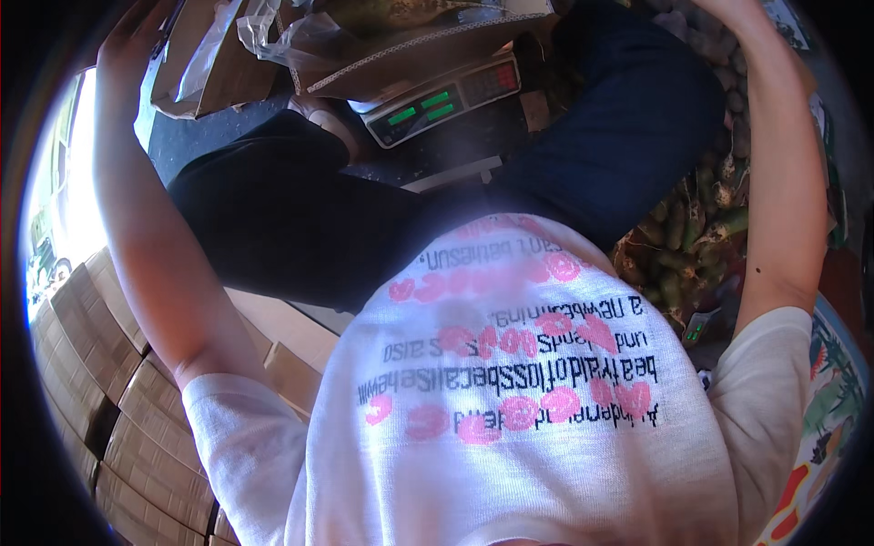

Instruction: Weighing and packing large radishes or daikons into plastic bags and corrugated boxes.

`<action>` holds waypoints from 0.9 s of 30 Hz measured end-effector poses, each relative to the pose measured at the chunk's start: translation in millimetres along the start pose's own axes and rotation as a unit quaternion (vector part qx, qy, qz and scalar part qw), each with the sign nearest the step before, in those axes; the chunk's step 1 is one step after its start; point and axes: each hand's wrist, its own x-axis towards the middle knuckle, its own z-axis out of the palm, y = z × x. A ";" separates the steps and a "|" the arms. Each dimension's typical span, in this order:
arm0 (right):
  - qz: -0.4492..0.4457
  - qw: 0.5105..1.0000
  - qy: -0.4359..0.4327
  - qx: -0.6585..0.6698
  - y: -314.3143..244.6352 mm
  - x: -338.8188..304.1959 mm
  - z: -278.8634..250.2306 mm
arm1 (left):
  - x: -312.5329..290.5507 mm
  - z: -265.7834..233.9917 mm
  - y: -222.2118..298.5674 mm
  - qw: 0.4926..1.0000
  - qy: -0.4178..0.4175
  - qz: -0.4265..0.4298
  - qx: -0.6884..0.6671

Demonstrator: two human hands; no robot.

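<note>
My left arm reaches up along the left side to my left hand (137, 32), which is dark and partly cut off at the upper left. It is near the flap of an open cardboard box (218, 86), and its fingers are too dim to read. My right arm stretches up the right side. Only the wrist end of my right hand (728, 7) shows at the top edge, with its fingers out of sight. Between my legs is a digital scale (437, 105) with lit green displays. Another cardboard box (428, 59) with clear plastic (287, 41) stands over its far side.
Long green root vegetables (683, 223) lie in a heap right of my legs, with rounder brownish produce (719, 45) farther up. A small device with a green display (696, 326) sits near my right sleeve. Stacked cardboard boxes (150, 428) fill the lower left.
</note>
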 end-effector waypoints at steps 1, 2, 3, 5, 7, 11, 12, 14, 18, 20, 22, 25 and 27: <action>-0.006 1.000 0.026 -0.012 2.2 -9.5 -0.5 | -10.5 0.8 3.3 0.999 0.020 0.032 -0.039; -0.015 0.998 0.055 -0.020 2.0 -14.9 -3.4 | -10.0 -13.6 -13.8 0.999 0.025 0.033 -0.034; -0.018 0.998 0.060 -0.018 5.1 -16.2 -8.1 | 2.6 -36.7 -52.9 0.998 -0.005 0.051 -0.042; 0.032 0.996 0.028 0.075 16.2 -16.0 -12.8 | 19.4 -64.4 -112.1 0.992 -0.072 0.086 -0.062; 0.047 0.996 0.033 0.067 27.8 -23.5 -16.3 | 11.0 -48.1 -114.2 0.995 -0.072 0.065 -0.029; -0.003 0.995 0.052 0.086 33.6 -39.0 -30.4 | 2.6 -34.7 -112.4 0.987 -0.042 -0.119 -0.100; 0.000 0.995 0.055 0.084 39.3 -39.3 -30.6 | 4.9 -31.1 -108.7 0.978 -0.030 -0.164 -0.124; 0.047 0.993 0.062 0.087 45.4 -34.6 -26.7 | 3.8 -24.4 -100.1 0.980 -0.033 -0.156 -0.121; 0.004 0.995 0.072 0.071 29.0 -36.2 -30.9 | 7.0 -31.6 -104.4 0.985 -0.045 -0.136 -0.100; -0.015 0.996 0.072 0.046 25.5 -32.0 -31.1 | 11.7 -27.6 -103.0 0.985 -0.046 -0.137 -0.096; 0.011 0.996 0.048 0.078 20.6 -21.9 -27.7 | 15.0 -16.7 -91.0 0.985 -0.046 -0.135 -0.095; -0.060 0.992 0.040 0.107 18.1 12.7 -2.2 | 21.8 -2.1 -53.9 0.997 -0.043 -0.057 -0.035; -0.099 0.962 -0.092 0.235 -30.6 36.7 10.4 | 17.4 -1.3 -48.5 0.992 -0.082 0.049 0.079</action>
